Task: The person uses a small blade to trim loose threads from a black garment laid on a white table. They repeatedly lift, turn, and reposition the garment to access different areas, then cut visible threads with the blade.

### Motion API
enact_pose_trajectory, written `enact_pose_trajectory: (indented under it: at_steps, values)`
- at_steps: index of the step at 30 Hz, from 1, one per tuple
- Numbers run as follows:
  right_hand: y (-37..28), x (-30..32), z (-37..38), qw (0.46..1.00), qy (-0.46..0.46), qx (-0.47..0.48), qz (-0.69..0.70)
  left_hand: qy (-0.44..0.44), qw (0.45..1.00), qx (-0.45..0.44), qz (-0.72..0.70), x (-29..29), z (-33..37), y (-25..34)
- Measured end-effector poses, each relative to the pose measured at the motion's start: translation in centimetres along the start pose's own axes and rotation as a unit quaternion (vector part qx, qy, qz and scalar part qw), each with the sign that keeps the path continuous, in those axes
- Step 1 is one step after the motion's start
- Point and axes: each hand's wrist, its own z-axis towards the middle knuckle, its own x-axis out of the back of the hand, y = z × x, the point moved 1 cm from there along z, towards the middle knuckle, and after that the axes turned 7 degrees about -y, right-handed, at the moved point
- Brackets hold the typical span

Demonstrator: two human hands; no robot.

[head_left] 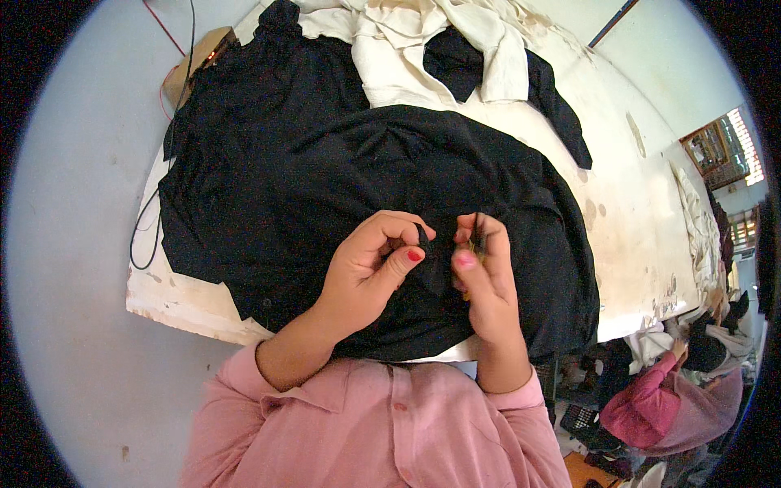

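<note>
A large black cloth garment [382,171] lies spread over the table, its near edge reaching my body. My left hand [366,264] is closed, thumb against fingers, pinching a small fold of the black cloth. Just to its right my right hand [490,281] is closed around a small dark and yellowish tool [479,240]. Motion blurs that tool, and the fingers hide most of it, so its exact kind does not show. A narrow gap separates the two hands, above the near part of the cloth.
Cream cloth pieces [439,49] lie at the table's far side, with a black sleeve-like piece [561,106] beside them. A cardboard box [199,65] and a dark cable are at the left edge. At the lower right, a person in a pink top [651,403] handles cloth.
</note>
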Motion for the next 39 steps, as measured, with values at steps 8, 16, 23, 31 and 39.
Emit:
enact_pose_trajectory:
  at_steps: [8,16,23,31,39]
  values:
    - [-1.4,-0.7,-0.2,0.907,0.019,0.238,-0.348,0.012,0.983,0.127,-0.132,0.4,-0.5,-0.4]
    - [-1.8,-0.9,0.3,0.896,0.011,0.234,-0.377,0.02,0.978,0.139,-0.153,0.4,-0.4,-0.2]
    - [-1.7,-0.8,0.4,0.91,0.015,0.22,-0.352,0.022,0.987,0.12,-0.107,0.1,-0.3,-0.1]
    - [-2.2,-0.4,0.2,0.901,0.012,0.207,-0.382,0.011,0.994,0.09,-0.052,0.0,-0.4,-0.5]
    - [-1.1,1.7,1.5,0.942,0.044,0.202,-0.263,-0.053,0.997,0.057,0.002,0.3,-0.4,0.3]
